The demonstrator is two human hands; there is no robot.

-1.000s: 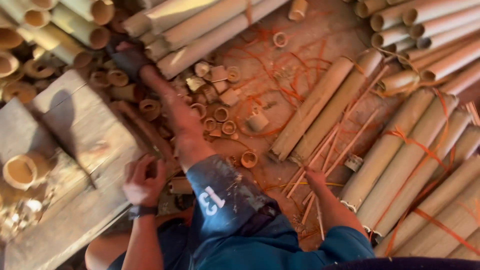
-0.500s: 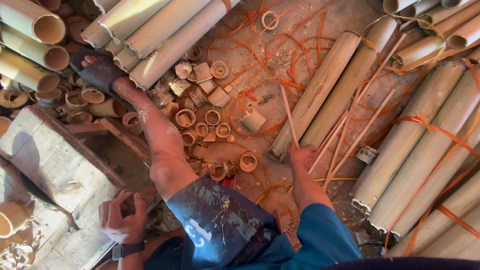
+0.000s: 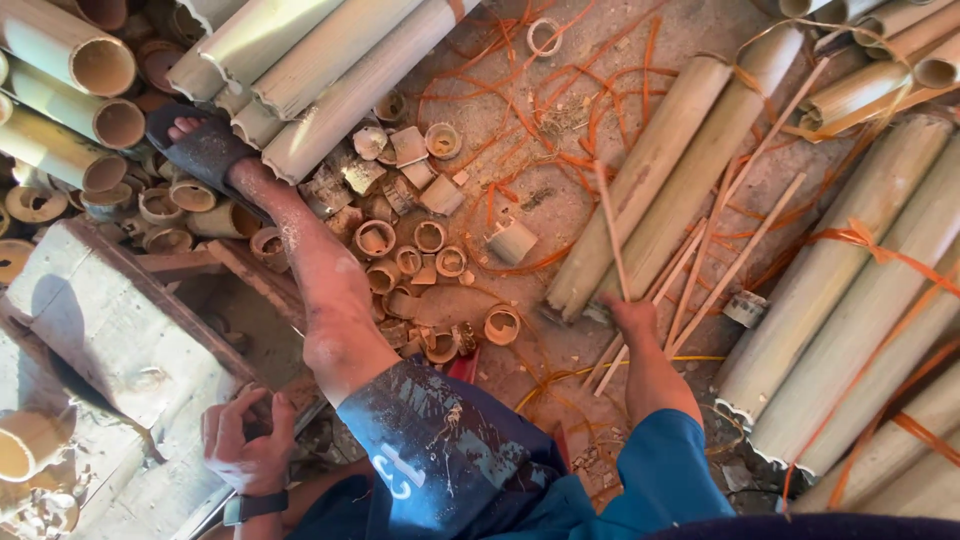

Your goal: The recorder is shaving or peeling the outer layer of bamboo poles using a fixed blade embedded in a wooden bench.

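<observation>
Long bamboo poles (image 3: pixel 840 300) fill the right and top of frame, some tied with orange strapping. Wooden bench (image 3: pixel 110 340) at lower left; left hand (image 3: pixel 245 445) rests on its edge, fingers spread, clamped on nothing. Short bamboo rings (image 3: pixel 420 250) litter the floor at centre. Right hand (image 3: pixel 632 318), centre right, fingers closed around a thin bamboo strip (image 3: pixel 610 230) slanting upward.

A dark wristband (image 3: pixel 255 508), paint-flecked navy shorts (image 3: pixel 440 450), a blue sleeve (image 3: pixel 665 465) and seemingly a black sandal (image 3: pixel 205 148).
</observation>
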